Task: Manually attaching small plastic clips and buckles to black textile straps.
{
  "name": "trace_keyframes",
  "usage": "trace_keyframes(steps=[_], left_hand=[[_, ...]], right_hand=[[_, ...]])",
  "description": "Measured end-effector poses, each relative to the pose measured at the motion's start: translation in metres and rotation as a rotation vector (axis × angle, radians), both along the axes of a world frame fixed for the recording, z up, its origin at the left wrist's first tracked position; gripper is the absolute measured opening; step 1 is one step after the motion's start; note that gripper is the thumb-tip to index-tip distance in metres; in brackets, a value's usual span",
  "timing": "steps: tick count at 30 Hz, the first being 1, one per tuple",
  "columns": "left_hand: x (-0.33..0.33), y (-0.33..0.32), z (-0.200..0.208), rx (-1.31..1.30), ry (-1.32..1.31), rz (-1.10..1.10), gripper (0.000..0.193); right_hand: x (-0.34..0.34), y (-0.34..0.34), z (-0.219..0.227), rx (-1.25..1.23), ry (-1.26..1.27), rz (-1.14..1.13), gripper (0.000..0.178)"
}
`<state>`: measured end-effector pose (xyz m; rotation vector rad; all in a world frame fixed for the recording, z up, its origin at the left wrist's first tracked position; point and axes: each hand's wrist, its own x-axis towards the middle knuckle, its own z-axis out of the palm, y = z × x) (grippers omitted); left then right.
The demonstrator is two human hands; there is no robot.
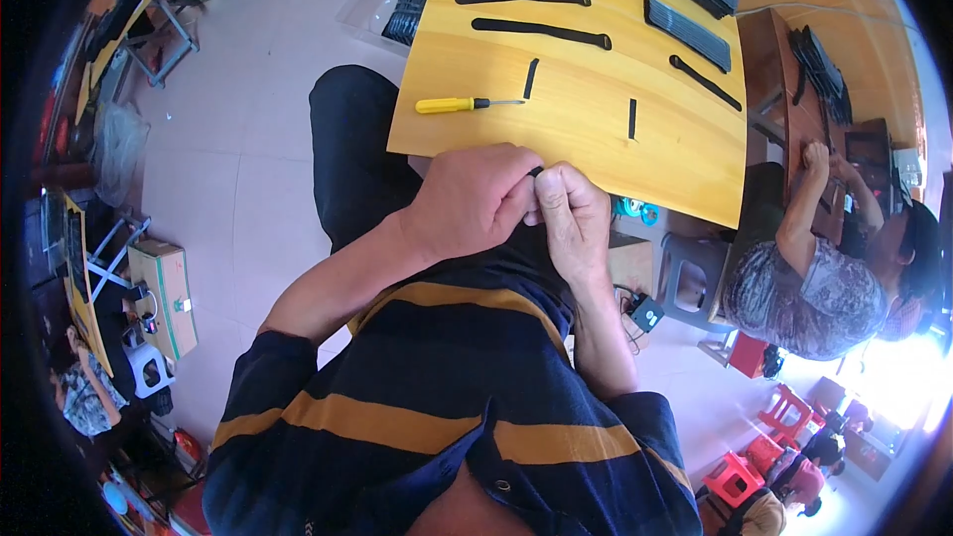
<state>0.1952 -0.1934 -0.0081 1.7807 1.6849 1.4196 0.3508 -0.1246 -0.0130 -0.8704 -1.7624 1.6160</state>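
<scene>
My left hand (475, 201) and my right hand (574, 216) meet just below the near edge of the yellow wooden table (586, 139). Both pinch a small black piece (537, 172) between their fingertips; most of it is hidden by the fingers. On the table above my hands lie a yellow-handled screwdriver (459, 104), two short black strips (531, 78) (631, 118), and longer black straps (541, 32).
Stacks of black straps (689, 33) sit at the table's far right, more at the far edge. A person in a patterned shirt (809, 278) works at a brown desk to the right. A cardboard box (167, 296) and red stools (737, 476) stand on the floor.
</scene>
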Motion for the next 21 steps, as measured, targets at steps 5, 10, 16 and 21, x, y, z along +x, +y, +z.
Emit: trace_keyframes(steps=[5,10,16,21], left_hand=[[0.005,0.000,-0.002,0.049,0.108,0.017,0.013],[0.004,-0.003,0.011,-0.007,-0.088,-0.030,0.009],[0.000,-0.005,0.012,-0.203,-0.420,-0.132,0.008],[0.005,-0.007,-0.006,-0.222,-0.667,-0.118,0.010]], right_hand=[[0.002,0.005,-0.004,-0.027,-0.029,0.043,0.032],[0.002,0.001,-0.006,0.042,0.075,0.033,0.029],[0.000,-0.004,-0.008,0.082,0.154,-0.018,0.033],[0.002,-0.004,-0.011,0.113,0.208,-0.015,0.033]])
